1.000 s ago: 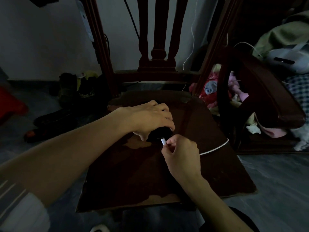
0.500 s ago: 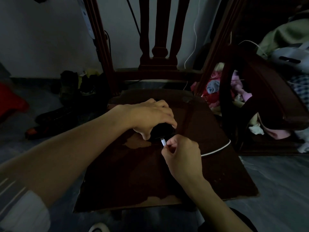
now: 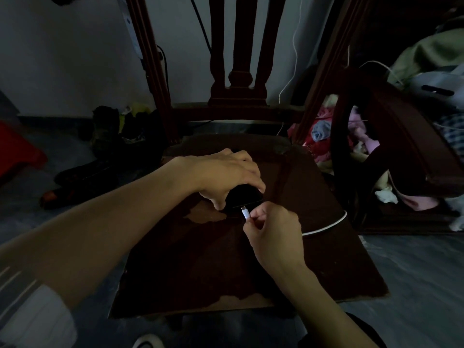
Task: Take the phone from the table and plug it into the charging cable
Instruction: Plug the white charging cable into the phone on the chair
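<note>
A black phone (image 3: 244,197) is gripped from above by my left hand (image 3: 226,175), just over the dark wooden seat (image 3: 200,259) that serves as the table. My right hand (image 3: 273,232) pinches the white plug (image 3: 244,212) of the charging cable (image 3: 326,226). The plug's metal tip points at the phone's near end and touches or nearly touches it; I cannot tell whether it is in the port. The cable trails right across the seat and off its right edge. Most of the phone is hidden under my left hand.
The chair's tall slatted back (image 3: 241,59) rises behind the seat. A second dark wooden frame (image 3: 391,146) stands to the right with a pile of clothes (image 3: 324,136) beside it. Shoes (image 3: 82,177) and a red object (image 3: 17,154) lie on the grey floor at left.
The plug's tip has come closer to the phone's near end. Both hands have stayed almost in the same place, each still holding what it held.
</note>
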Demonstrator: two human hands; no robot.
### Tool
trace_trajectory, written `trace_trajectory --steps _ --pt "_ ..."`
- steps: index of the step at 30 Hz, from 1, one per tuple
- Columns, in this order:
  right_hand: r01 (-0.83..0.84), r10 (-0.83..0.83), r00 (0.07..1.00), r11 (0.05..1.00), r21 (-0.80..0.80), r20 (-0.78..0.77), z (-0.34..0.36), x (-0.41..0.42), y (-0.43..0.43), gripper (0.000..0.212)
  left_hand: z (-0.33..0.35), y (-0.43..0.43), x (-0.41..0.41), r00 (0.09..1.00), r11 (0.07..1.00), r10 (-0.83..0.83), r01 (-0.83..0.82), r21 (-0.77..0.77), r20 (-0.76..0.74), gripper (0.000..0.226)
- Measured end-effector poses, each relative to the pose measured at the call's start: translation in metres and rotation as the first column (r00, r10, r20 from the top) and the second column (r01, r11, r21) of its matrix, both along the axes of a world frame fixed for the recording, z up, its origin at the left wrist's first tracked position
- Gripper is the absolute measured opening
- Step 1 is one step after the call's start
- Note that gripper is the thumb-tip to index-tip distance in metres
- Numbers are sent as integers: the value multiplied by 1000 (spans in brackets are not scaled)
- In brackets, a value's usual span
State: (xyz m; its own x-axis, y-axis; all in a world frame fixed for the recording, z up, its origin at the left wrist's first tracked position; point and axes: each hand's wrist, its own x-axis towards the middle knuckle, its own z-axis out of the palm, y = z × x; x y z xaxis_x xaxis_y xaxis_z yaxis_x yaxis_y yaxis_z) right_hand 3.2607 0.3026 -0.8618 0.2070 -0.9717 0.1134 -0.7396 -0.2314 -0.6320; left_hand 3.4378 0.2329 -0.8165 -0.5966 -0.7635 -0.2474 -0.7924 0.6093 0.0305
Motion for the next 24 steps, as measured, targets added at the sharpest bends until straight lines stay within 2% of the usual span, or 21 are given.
trace_trajectory --steps 24 --pt "-29 29 999 1000 9 -30 7 -8 -13 4 2 -6 -3 998 999 36 -35 37 -42 89"
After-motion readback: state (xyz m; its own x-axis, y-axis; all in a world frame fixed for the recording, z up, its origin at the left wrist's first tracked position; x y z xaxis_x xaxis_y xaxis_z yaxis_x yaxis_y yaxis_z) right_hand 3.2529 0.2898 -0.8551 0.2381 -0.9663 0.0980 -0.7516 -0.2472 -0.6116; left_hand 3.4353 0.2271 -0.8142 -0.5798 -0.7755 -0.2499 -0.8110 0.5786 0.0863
